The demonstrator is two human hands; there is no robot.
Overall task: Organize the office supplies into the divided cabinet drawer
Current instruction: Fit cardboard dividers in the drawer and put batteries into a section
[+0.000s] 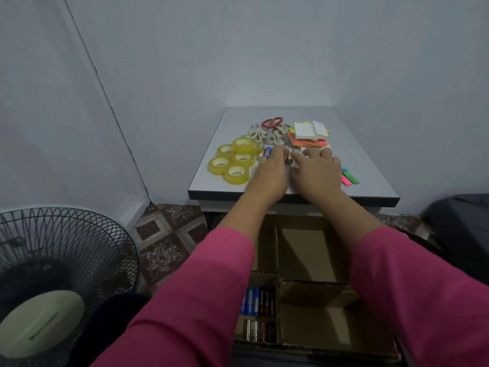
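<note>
On the cabinet top [370,181], between tape rolls [232,161] and sticky notes [308,140], my left hand [271,173] and right hand [317,173] gather loose batteries [267,152], fingers curled over them though I cannot tell what they grip; small, hard, likely rolling, best pinched mid-barrel.
</note>
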